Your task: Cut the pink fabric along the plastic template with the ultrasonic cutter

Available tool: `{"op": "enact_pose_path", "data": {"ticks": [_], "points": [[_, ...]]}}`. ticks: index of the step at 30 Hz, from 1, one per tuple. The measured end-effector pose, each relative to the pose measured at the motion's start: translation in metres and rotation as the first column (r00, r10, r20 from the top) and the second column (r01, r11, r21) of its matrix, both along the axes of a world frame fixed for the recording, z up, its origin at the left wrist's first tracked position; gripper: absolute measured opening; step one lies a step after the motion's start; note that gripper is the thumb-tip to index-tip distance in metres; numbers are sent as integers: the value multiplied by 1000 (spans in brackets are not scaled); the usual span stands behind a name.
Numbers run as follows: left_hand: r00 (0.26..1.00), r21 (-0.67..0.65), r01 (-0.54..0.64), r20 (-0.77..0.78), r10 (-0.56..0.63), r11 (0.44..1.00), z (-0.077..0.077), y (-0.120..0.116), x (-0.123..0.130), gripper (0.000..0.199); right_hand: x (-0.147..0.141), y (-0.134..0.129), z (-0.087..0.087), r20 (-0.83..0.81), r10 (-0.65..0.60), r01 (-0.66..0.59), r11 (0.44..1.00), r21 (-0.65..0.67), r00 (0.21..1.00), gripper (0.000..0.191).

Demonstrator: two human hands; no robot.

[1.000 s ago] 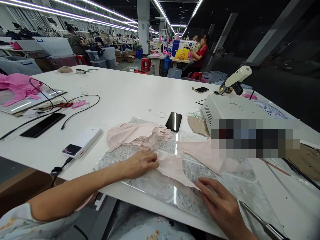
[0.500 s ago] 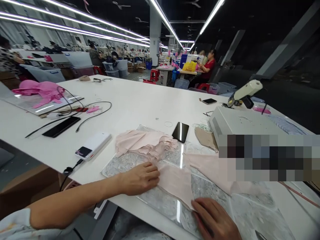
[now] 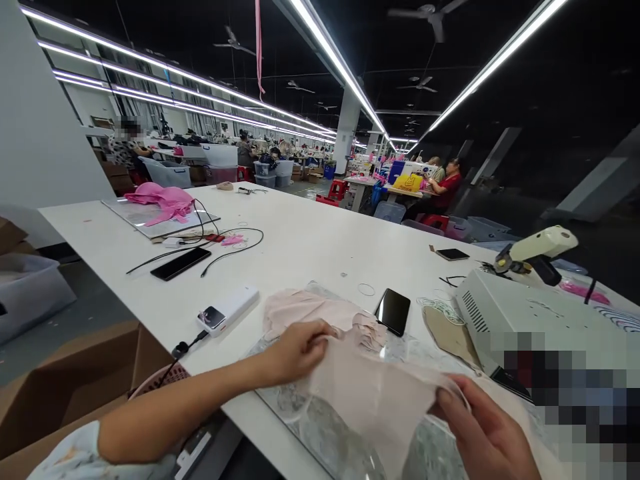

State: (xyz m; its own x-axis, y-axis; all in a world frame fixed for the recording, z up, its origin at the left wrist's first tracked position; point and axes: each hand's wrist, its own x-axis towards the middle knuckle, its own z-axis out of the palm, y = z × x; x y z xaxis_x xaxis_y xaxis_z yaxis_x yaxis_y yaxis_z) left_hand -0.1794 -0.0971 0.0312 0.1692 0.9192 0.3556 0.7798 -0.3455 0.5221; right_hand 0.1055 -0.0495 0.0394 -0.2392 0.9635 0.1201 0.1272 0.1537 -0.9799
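A pale pink fabric piece (image 3: 370, 393) is stretched between my two hands, raised off the marbled board (image 3: 325, 433). My left hand (image 3: 300, 350) pinches its left corner between thumb and fingers. At the other end, my right hand (image 3: 480, 420) grips the fabric's right edge, thumb in front. Behind my left hand lies a heap of similar pale pink fabric pieces (image 3: 300, 307), ruffled at its right end. More pale fabric lies on the right, partly hidden by my right hand.
Beyond the heap lies a black phone (image 3: 393, 311). A white power bank (image 3: 230, 310) with a cable and another dark phone (image 3: 181, 263) are at left. A grey machine box (image 3: 520, 320) occupies the right. Farther left is a pink bra (image 3: 163, 200); a person in red (image 3: 447, 187) sits beyond the table.
Both hands have lifted the fabric piece off the board, and it now hangs between them. My right hand has taken a fuller grip. The view has tilted up and swung left.
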Motion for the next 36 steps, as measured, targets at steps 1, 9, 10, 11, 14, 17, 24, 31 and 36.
{"op": "enact_pose_path", "data": {"ticks": [1, 9, 10, 11, 14, 17, 24, 31, 36], "points": [[998, -5, -56, 28, 57, 998, 9, 4, -9, 22, -12, 11, 9, -85, 71, -76, 996, -56, 994, 43], [946, -86, -324, -41, 322, 942, 18, 65, -75, 28, -108, 106, -2, -66, 141, -152, 969, -192, 988, 32], [943, -91, -331, -73, 326, 939, 14, 70, -79, 27, -113, 115, -10, -28, 121, -124, 973, -195, 992, 33], [941, -90, -332, -102, 323, 939, 11, 73, -82, 25, -112, 122, -17, 11, 92, -89, 978, -191, 996, 34], [946, -47, -296, -156, 286, 954, 4, 73, -77, 24, -81, 127, -34, 105, -19, 33, 991, -131, 994, 35], [973, 0, -178, -151, 176, 984, 1, 62, -49, 26, -15, 106, -44, 173, -150, 160, 986, -43, 973, 33], [838, -157, 445, -274, -472, 881, -5, 66, 93, 15, 104, 30, -73, 369, -451, 424, 892, 156, 813, 33], [821, -287, 382, -331, -465, 878, -32, 130, 172, 23, 99, 5, -95, 458, -452, 281, 875, 394, 765, 16], [841, -339, 314, -335, -426, 887, -36, 146, 169, 28, 100, 2, -100, 428, -470, 230, 835, 500, 772, 18]]}}
